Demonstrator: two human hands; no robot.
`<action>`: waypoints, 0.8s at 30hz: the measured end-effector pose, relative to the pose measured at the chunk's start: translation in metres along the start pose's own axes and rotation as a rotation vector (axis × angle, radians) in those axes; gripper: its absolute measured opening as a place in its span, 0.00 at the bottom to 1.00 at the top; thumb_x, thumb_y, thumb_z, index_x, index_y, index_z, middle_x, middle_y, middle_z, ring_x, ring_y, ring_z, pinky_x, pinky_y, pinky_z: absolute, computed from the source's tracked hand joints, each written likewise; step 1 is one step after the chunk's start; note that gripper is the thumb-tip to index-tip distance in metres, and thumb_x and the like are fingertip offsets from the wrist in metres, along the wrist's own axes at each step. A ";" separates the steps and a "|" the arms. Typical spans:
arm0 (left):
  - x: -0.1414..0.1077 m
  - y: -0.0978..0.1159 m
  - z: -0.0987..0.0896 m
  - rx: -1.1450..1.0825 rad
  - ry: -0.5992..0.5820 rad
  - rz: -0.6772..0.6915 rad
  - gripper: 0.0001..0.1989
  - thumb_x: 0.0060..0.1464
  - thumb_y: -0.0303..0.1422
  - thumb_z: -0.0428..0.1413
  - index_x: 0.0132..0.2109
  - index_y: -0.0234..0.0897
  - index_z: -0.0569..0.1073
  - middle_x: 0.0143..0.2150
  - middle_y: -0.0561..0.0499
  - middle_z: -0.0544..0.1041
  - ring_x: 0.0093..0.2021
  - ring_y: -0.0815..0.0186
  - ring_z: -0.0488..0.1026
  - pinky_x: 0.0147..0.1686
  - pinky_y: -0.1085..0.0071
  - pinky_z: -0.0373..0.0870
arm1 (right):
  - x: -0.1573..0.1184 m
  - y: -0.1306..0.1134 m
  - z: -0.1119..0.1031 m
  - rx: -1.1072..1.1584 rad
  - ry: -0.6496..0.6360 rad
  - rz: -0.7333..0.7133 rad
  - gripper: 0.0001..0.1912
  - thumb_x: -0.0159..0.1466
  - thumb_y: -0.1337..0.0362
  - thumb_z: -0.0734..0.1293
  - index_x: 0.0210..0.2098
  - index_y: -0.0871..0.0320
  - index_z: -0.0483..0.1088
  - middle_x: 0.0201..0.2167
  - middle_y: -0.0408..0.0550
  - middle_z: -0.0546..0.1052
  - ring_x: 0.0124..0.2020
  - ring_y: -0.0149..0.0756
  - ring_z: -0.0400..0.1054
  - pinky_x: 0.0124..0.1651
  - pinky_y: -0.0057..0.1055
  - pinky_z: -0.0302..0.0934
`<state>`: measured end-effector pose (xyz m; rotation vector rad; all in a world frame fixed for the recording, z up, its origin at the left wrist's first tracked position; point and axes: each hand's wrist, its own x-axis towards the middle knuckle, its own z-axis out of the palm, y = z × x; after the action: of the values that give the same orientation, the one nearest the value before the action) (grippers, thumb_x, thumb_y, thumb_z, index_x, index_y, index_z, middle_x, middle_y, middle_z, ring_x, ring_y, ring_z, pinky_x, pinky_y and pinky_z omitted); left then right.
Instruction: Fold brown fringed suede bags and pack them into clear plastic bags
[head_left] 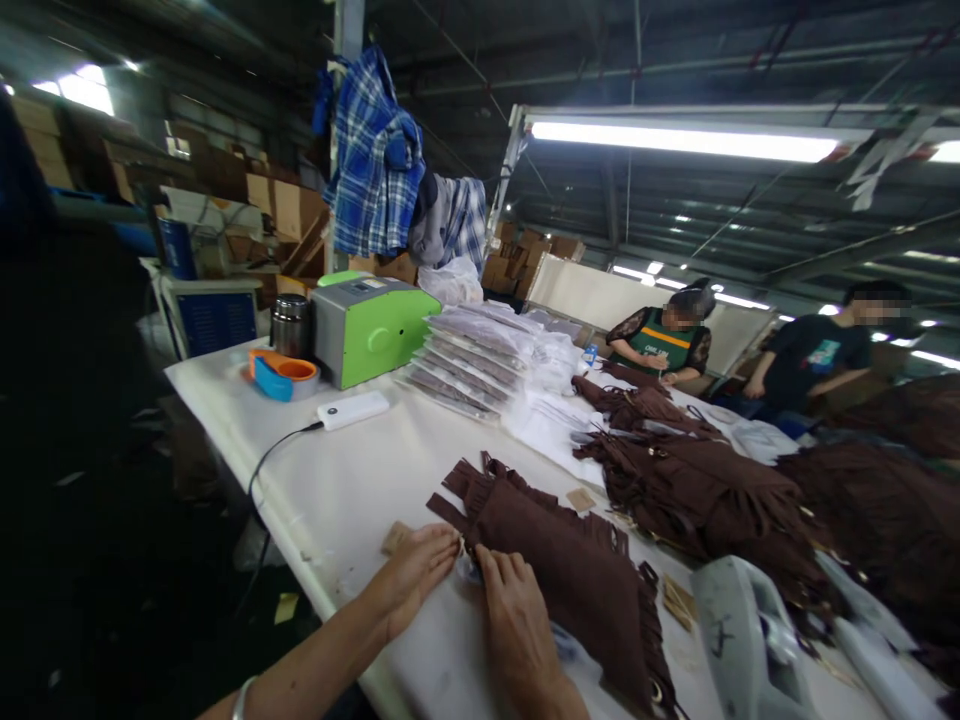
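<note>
A dark brown fringed fabric piece (555, 550), which looks like a bag, lies flat on the white table (337, 500) in front of me. My left hand (420, 570) comes in from the left, fingers together, its tips at the piece's left edge. My right hand (517, 620) rests along that edge with bent fingers, almost meeting the left. Between the fingertips shows a small pale bit, perhaps string; what each hand grips is hidden. A kraft paper tag (394, 537) sticks out behind my left hand.
More brown fringed pieces (690, 480) are heaped to the right, near a grey-white tape dispenser (750, 640). Bagged flat packs (472, 350) are stacked behind, beside a green-grey machine (375, 330), a steel flask (291, 325) and a white power bank (352, 410). Two people work beyond.
</note>
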<state>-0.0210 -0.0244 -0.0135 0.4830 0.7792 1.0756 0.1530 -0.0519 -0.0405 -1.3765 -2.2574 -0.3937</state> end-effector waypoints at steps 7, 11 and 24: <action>-0.001 0.003 0.014 -0.148 0.078 -0.062 0.09 0.51 0.19 0.54 0.27 0.34 0.71 0.31 0.48 0.78 0.36 0.68 0.78 0.49 0.74 0.70 | 0.010 0.019 -0.004 0.030 0.084 -0.126 0.28 0.57 0.82 0.55 0.52 0.55 0.65 0.37 0.48 0.76 0.37 0.42 0.69 0.41 0.35 0.64; 0.001 -0.001 0.011 -0.170 0.027 -0.048 0.08 0.50 0.20 0.54 0.28 0.35 0.72 0.34 0.47 0.78 0.41 0.68 0.77 0.51 0.75 0.69 | 0.015 0.028 -0.007 0.049 0.106 -0.174 0.27 0.58 0.81 0.56 0.53 0.54 0.64 0.38 0.48 0.77 0.37 0.42 0.70 0.41 0.35 0.66; 0.034 -0.021 0.019 -0.060 -0.163 -0.159 0.09 0.38 0.17 0.51 0.25 0.35 0.70 0.26 0.50 0.76 0.34 0.64 0.76 0.43 0.71 0.71 | 0.016 0.055 -0.025 0.099 0.051 -0.191 0.23 0.60 0.75 0.58 0.53 0.54 0.65 0.40 0.48 0.78 0.40 0.39 0.74 0.42 0.32 0.69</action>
<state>0.0144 -0.0019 -0.0272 0.4437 0.6290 0.8976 0.2017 -0.0259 -0.0110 -1.0944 -2.3402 -0.3697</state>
